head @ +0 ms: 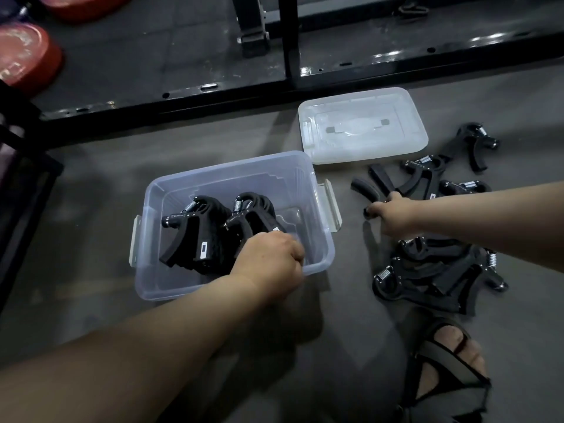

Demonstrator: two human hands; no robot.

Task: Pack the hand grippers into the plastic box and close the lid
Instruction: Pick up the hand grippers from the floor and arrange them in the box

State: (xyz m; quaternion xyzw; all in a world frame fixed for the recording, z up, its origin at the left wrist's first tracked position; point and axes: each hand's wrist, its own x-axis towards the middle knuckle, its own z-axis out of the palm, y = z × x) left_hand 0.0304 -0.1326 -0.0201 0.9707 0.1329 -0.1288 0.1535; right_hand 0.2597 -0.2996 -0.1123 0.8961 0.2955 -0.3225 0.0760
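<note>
A clear plastic box (308, 181) stands open on the floor with two rows of black hand grippers (195, 236) standing inside it. My left hand (270, 262) reaches into the box near its front wall and grips a black hand gripper (247, 221) of the right row. To the right of the box, my right hand (392, 216) holds another black hand gripper (364, 187) by its handle, low over the floor. The translucent lid (363, 125) lies flat behind and to the right of the box.
Several loose hand grippers lie in a far pile (439, 175) and a near pile (436, 274) on the right. A foot in a black sandal (448, 358) is at the lower right. A black metal rack frame (274, 74) crosses behind; red weight plates (24, 56) sit top left.
</note>
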